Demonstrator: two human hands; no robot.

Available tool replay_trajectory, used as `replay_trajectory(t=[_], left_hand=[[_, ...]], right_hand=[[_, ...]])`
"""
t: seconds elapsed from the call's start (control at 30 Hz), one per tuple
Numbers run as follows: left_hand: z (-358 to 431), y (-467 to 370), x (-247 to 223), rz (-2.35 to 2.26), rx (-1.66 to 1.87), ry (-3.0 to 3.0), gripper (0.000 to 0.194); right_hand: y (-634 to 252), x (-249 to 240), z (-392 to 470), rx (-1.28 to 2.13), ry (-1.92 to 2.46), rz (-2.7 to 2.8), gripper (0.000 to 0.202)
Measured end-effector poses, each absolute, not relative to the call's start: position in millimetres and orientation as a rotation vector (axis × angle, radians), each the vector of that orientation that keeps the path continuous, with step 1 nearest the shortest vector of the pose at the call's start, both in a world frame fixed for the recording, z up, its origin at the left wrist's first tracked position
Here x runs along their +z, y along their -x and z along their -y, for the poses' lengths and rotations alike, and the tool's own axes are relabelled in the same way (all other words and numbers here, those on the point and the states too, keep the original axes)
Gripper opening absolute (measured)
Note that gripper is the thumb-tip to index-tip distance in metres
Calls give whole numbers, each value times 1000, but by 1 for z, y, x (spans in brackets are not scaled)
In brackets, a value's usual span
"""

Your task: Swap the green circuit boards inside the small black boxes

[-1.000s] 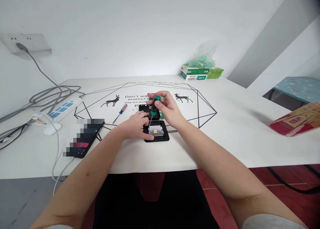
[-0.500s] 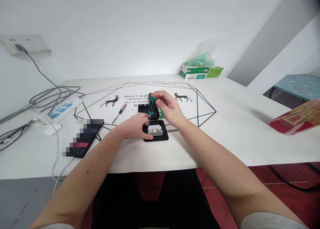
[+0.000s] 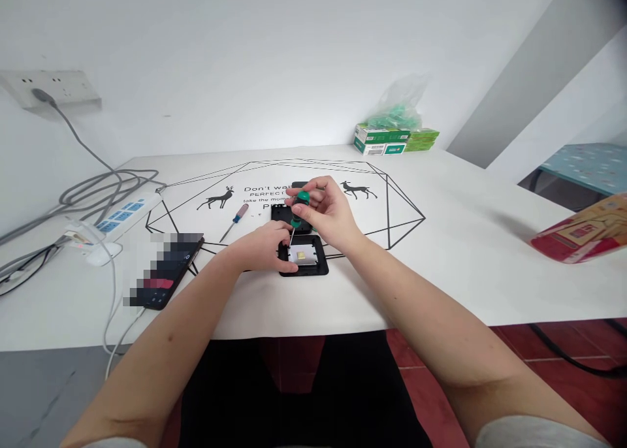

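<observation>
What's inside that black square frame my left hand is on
Inside the black frame sits a pale plate with a small yellowish square on it. Your left hand covers part of its left side, so that bit can't be seen.

A matt, smooth white covering is seen on the desk (image 3: 441,239). Dark, hard-looking plastic is shown in the square frame (image 3: 321,265), within which a pale, smooth plate (image 3: 309,250) is set. The green-and-black screwdriver handle (image 3: 300,206) appears to be made of plastic, its thin shaft (image 3: 292,237) of metal. Thin, crinkled clear plastic is seen in the bag (image 3: 399,105), printed card in the boxes (image 3: 382,141), and glossy printed film on the red packet (image 3: 578,236).
</observation>
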State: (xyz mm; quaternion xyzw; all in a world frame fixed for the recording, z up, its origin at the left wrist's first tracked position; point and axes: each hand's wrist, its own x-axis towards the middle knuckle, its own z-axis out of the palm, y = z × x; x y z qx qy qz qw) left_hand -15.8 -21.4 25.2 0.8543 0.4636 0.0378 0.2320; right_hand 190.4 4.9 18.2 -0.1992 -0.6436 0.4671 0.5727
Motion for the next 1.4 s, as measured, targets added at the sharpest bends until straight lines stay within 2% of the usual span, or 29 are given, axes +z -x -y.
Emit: replay_trajectory(t=[0.17,0.3,0.4,0.67,1.07,1.23,1.4], left_hand=[[19,17,26,-1248,111,-2350,57],[18,17,27,-1252,104,-2340,60],[18,18,26,-1253,101,-2339,60],[16,20,21,-1223,147,-2364,58],[2,30,6,-1103,272,-2561,60],[3,31,5,-1168,220,-2546,79],[4,29,8,-1155,170,-2512,92]], right_hand=[[-195,16,-8,1041,480,1579,36],[-201,16,-14,646,580,1744,38],[-202,15,-16,490,642,1778,38],[-197,14,-12,483,638,1725,26],[-197,11,-5,499,524,1869,42],[-201,16,-11,270,576,1863,39],[-203,18,-11,260,638,1855,33]])
